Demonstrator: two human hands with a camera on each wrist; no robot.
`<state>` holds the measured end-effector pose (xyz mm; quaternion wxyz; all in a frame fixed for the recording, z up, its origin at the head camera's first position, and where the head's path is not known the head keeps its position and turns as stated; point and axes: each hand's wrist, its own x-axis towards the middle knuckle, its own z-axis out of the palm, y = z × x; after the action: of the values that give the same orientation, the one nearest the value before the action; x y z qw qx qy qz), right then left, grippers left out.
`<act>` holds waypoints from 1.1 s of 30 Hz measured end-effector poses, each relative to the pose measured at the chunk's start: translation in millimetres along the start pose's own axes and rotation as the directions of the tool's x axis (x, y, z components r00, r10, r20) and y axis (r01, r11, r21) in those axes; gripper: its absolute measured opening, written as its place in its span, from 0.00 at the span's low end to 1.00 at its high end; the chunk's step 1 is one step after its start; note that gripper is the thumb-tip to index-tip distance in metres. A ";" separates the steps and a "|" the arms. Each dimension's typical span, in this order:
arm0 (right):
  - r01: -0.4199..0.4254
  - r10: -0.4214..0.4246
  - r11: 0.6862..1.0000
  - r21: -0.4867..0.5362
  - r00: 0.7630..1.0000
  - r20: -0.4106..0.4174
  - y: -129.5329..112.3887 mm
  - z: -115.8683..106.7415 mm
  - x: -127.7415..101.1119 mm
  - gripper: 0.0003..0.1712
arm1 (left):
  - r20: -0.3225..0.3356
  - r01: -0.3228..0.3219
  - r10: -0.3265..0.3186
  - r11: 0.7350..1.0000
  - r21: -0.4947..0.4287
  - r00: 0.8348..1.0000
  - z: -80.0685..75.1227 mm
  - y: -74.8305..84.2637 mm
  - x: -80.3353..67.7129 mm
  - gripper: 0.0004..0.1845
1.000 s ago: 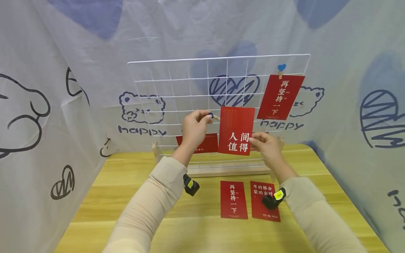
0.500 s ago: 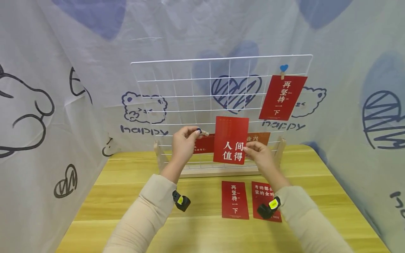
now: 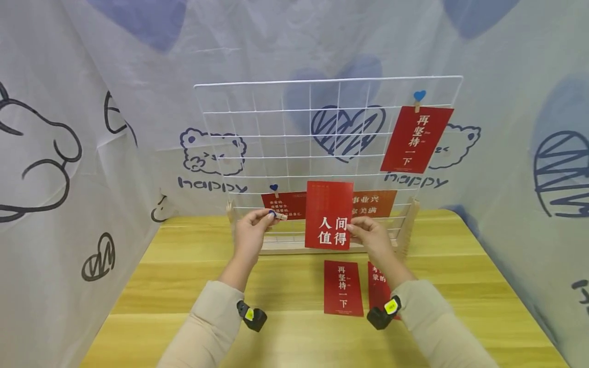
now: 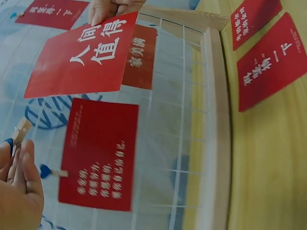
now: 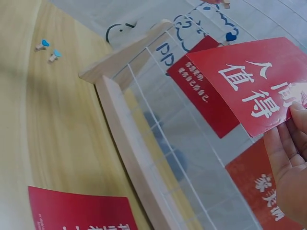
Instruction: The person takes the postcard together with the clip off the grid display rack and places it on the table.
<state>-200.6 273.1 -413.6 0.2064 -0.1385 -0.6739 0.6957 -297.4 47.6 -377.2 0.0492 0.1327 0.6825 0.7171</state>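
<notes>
My left hand [image 3: 248,240] pinches a small wooden clothespin [image 4: 21,130] with a dark blue heart, apart from any card. In my right hand [image 3: 374,239], thumb and fingers grip the lower right edge of a red card [image 3: 328,204] with white characters. That card is held upright in front of the white wire grid rack [image 3: 257,110]. Behind it, a red card [image 4: 98,153] hangs by a blue-heart clothespin [image 4: 53,171] at the grid's lower left. An orange-red card [image 3: 382,203], partly covered, is at the lower right. Another red card [image 3: 416,140] is clipped at the upper right.
Two red cards, one with a vertical line of characters [image 3: 342,289] and one partly hidden by the right arm [image 3: 378,286], lie on the wooden table [image 3: 175,286]. Light blue heart clothespins [image 5: 43,44] lie at the table's left. A patterned curtain [image 3: 257,41] surrounds it.
Both hands have moved down and slightly left, carrying the clothespin and the red card. The lower-left hanging card and its heart clothespin have come into sight.
</notes>
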 end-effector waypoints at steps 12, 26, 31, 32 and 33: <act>-0.071 0.071 0.997 -0.010 0.997 0.014 19.0 17.5 -10.1 0.12 | -0.015 0.120 -0.121 0.988 -0.093 0.992 -40.3 -31.1 -17.5 0.14; -0.103 0.102 0.994 0.025 0.994 0.027 41.7 33.1 -21.2 0.14 | -0.023 0.209 -0.209 0.978 -0.001 0.978 -94.6 -54.7 -45.1 0.17; -0.119 0.119 0.993 0.009 0.992 0.035 50.6 36.1 -23.5 0.16 | -0.062 0.250 -0.249 0.968 0.000 0.966 -106.1 -64.0 -55.4 0.19; -0.125 0.125 0.992 0.005 0.992 0.031 52.5 36.6 -24.0 0.16 | -0.067 0.255 -0.255 0.967 -0.005 0.965 -108.1 -65.8 -57.5 0.19; -0.131 0.131 0.991 -0.001 0.991 0.030 54.6 37.0 -24.4 0.16 | -0.072 0.260 -0.259 0.966 0.001 0.963 -110.2 -67.7 -59.5 0.19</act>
<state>-202.1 228.7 -468.1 0.1501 -0.1721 -0.6661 0.7101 -276.2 -69.4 -455.4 0.1178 0.0168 0.6990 0.7051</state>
